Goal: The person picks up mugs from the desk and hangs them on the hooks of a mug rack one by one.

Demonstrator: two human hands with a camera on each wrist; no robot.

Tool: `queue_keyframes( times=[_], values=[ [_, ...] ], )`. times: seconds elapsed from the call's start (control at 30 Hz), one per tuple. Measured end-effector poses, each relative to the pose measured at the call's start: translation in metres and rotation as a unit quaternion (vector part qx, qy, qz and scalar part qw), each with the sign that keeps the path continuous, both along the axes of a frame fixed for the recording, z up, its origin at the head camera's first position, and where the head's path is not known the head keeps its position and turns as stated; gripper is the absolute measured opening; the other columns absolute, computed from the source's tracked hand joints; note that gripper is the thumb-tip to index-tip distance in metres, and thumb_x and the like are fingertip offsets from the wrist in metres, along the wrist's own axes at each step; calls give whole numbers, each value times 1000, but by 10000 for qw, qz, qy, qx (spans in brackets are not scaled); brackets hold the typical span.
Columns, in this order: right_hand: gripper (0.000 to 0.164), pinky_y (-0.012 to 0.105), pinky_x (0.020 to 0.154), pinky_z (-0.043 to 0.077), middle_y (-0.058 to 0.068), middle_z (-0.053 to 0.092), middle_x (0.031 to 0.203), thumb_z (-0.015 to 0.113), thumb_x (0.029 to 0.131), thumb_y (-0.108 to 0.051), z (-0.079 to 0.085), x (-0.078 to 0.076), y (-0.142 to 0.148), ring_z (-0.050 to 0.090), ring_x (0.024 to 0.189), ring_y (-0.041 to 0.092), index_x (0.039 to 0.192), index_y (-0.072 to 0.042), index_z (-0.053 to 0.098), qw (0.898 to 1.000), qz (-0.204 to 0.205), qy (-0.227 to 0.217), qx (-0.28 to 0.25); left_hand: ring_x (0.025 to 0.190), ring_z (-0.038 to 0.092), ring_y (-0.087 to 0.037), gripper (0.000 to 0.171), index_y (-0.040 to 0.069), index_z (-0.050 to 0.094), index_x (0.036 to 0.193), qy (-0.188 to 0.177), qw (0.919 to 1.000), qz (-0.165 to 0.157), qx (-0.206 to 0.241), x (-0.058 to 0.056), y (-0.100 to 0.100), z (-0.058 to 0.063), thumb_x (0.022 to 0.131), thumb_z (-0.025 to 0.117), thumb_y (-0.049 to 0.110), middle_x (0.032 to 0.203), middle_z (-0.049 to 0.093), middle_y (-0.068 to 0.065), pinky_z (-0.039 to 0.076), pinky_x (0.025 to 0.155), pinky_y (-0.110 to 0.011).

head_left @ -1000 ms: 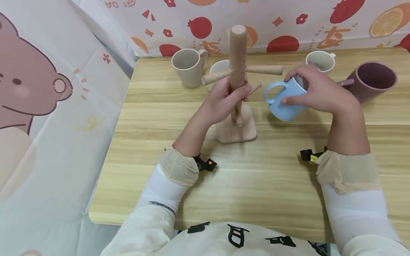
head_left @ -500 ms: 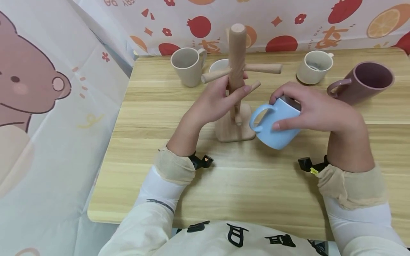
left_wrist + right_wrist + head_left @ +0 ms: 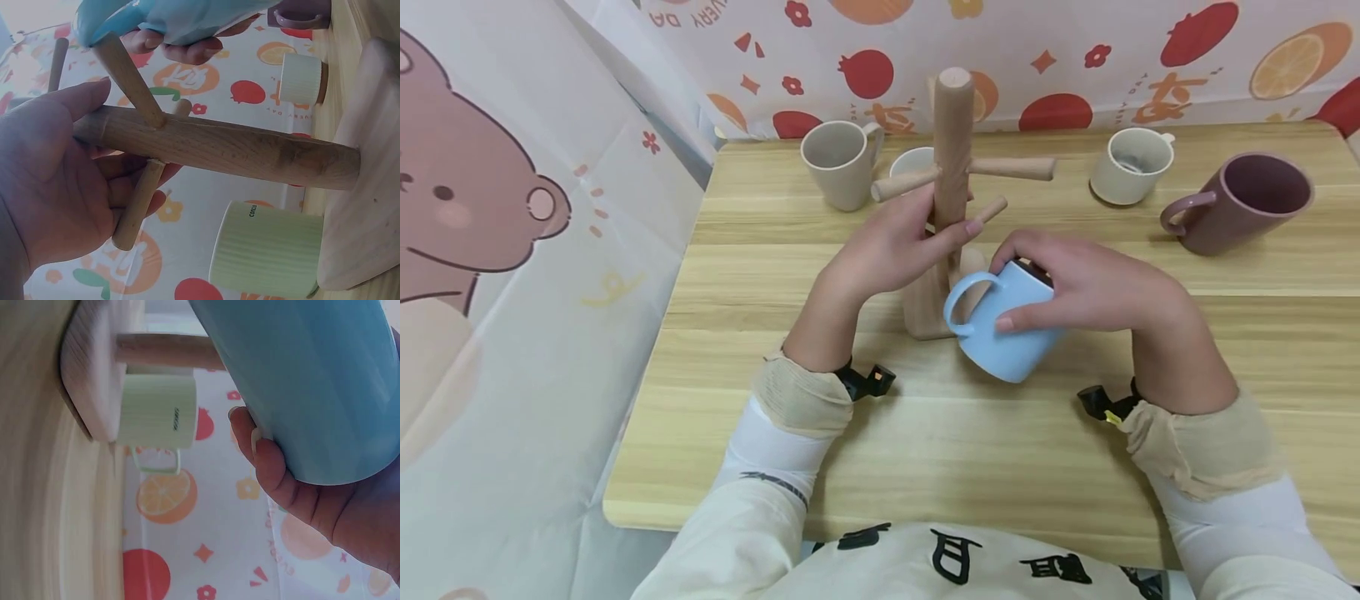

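Note:
My left hand (image 3: 887, 250) grips the upright post of a wooden mug tree (image 3: 953, 137), its thumb lying across the front below two of the pegs. The square base of the tree stands on the table. My right hand (image 3: 1086, 283) holds a light blue mug (image 3: 1011, 350) by its rim and side, tilted, with the handle pointing left towards the tree. In the left wrist view the handle of the blue mug (image 3: 181, 19) overlaps the tip of a peg (image 3: 128, 75); whether they touch I cannot tell. In the right wrist view, fingers (image 3: 272, 465) press the mug's side.
Behind the tree is a pale green mug (image 3: 269, 250), partly hidden in the head view. A beige mug (image 3: 842, 175) stands at back left. A small cream mug (image 3: 1127, 179) and a purple mug (image 3: 1232, 208) stand at back right. A printed cloth (image 3: 1045, 67) hangs behind the table.
My right hand has brought the blue mug left and towards me, from near the cream mug to in front of the tree's base. My left hand stays on the post.

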State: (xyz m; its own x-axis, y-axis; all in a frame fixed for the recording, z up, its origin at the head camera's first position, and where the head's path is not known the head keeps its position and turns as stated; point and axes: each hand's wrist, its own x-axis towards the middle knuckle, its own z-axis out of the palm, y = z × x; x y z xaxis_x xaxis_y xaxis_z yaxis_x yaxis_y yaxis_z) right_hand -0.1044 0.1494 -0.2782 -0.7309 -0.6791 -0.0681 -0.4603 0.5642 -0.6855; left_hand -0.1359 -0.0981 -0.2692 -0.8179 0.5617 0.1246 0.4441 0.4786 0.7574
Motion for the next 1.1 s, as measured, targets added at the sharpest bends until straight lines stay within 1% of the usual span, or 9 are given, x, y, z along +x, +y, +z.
queue_keyframes(
  times=[0.23,0.33,0.43,0.57,0.67,0.77,0.87,1.0,1.1],
  values=[
    [51,35,73,48,3,58,102,79,81,-42,-7,-2,-9,55,88,17,118,-16,54,9995,29,-328,10,88,63,-7,33,11,54,118,-13,10000,-71,-48,0,-2,-2,96,63,34,103,64,1,52,78,-25],
    [52,36,75,48,5,57,107,78,83,-42,-9,-3,-13,57,91,19,119,-16,52,9984,-6,-557,23,90,63,-8,40,11,53,123,-9,9999,-111,-82,0,-3,-2,94,65,35,108,64,0,52,79,-26],
    [53,36,76,48,6,57,109,77,83,-44,-13,-6,-15,58,90,19,119,-15,49,9980,-60,-622,101,95,63,-7,48,11,52,128,-23,9997,-103,-200,-1,-4,-2,92,69,38,115,64,0,51,84,-26],
    [54,35,74,46,6,59,101,76,84,-45,-20,-7,-18,57,84,18,117,-15,47,9981,-82,-581,194,102,62,-5,59,12,51,133,-24,9994,-115,-318,-1,-5,-1,87,73,42,125,62,1,50,90,-24],
    [53,35,72,44,7,58,95,75,84,-47,-23,-8,-20,55,81,19,114,-14,45,9973,-92,-697,208,105,61,-6,66,12,49,135,48,9994,-198,-295,-1,-5,-1,84,77,43,130,61,-1,49,90,-26],
    [55,35,72,45,8,58,95,74,84,-49,-26,-9,-24,56,82,20,114,-14,43,9959,-138,-864,219,110,59,-7,72,13,47,138,39,9993,-240,-301,-2,-4,-1,81,79,44,136,58,-1,48,93,-25],
    [56,35,74,46,8,60,98,73,84,-51,-28,-10,-27,58,84,20,116,-15,44,9957,-239,-838,313,113,58,-6,73,13,46,139,16,9992,-237,-328,-3,-4,-1,81,79,44,140,55,0,47,94,-23],
    [55,35,73,46,7,61,95,71,85,-53,-30,-12,-29,58,83,20,115,-15,45,9959,-375,-667,483,111,59,-5,71,11,47,137,-30,9992,-226,-339,-3,-5,-1,81,80,41,139,54,0,48,93,-22],
    [57,36,74,44,7,60,95,70,85,-55,-31,-14,-31,57,84,20,116,-15,45,9956,-366,-712,489,110,59,-6,71,10,47,136,-18,9990,-215,-396,-3,-5,-1,81,81,37,138,54,-1,48,93,-22]
  ],
)
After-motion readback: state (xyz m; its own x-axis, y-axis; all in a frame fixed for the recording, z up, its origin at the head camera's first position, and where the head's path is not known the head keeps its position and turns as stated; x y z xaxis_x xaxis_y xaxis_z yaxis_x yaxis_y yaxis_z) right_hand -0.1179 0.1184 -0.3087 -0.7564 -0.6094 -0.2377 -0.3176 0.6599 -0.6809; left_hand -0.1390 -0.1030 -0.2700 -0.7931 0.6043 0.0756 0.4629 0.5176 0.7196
